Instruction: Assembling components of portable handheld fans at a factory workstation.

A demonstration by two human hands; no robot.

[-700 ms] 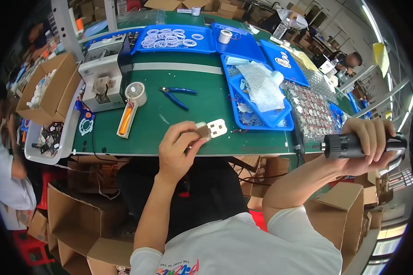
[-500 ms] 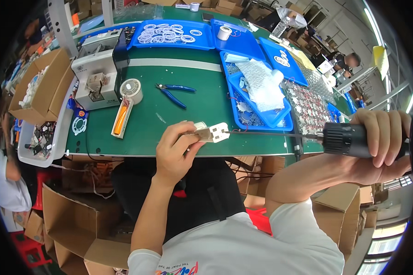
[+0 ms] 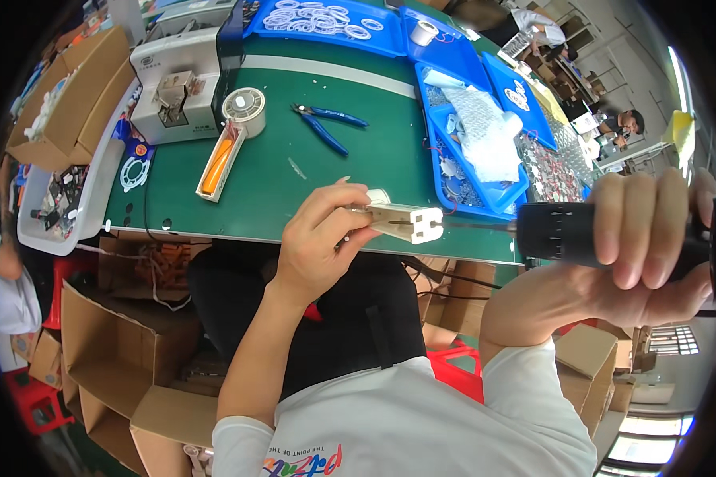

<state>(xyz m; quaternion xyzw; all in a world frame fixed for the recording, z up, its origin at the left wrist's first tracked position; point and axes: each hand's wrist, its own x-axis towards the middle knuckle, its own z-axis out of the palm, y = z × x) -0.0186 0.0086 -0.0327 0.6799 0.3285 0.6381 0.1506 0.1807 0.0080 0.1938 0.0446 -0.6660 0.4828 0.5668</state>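
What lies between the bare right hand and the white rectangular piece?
The head view shows the front of the black cylindrical driver and its thin grey bit there.

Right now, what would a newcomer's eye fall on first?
Probably the black driver in the right hand, at the right, its thin bit reaching toward the white part in the left hand. Beyond, blue-handled pliers lie on the green table, with white rings in a blue tray behind.

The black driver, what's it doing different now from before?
The black driver, in the right hand, moved left, toward the white piece; its thin bit now reaches the piece's end and seems to go in. The left hand still holds the piece. Nothing was let go. The blue pliers still lie on the green table.
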